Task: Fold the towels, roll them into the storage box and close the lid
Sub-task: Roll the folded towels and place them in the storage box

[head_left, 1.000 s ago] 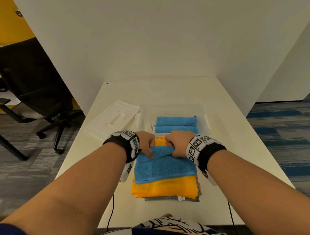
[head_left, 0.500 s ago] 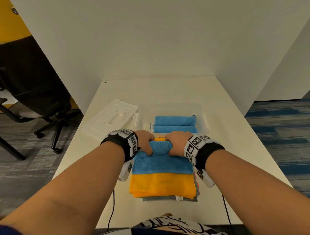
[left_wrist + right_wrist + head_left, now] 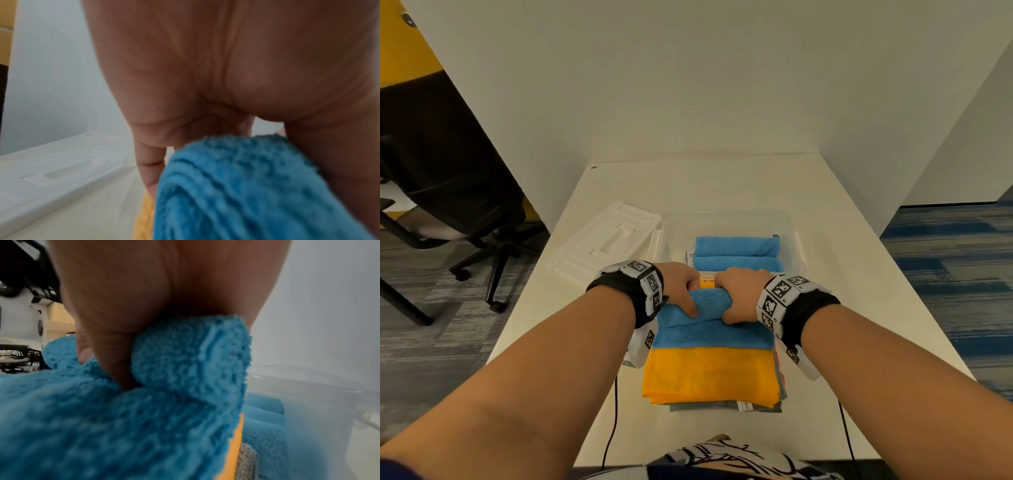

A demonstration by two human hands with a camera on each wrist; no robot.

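A blue towel (image 3: 714, 329) lies on top of a stack with an orange towel (image 3: 710, 375) and a grey one (image 3: 722, 407) beneath. Its far end is wound into a roll (image 3: 710, 301). My left hand (image 3: 683, 286) grips the roll's left end (image 3: 236, 178), thumb on the near side. The roll's right end (image 3: 191, 356) is gripped by my right hand (image 3: 739, 291). Beyond the hands stands the clear storage box (image 3: 796, 240) with two rolled blue towels (image 3: 736, 255) inside. The white lid (image 3: 607, 243) lies flat to its left.
The white table (image 3: 722, 185) has bare surface behind and to the right of the box. White partition walls close it in at the back and right. A black office chair (image 3: 448, 164) stands off the left edge. Thin cables (image 3: 611, 428) hang over the near edge.
The blue towel's roll has grown thicker and come toward me, so more orange towel shows in front and less flat blue remains. Both hands kept hold throughout.
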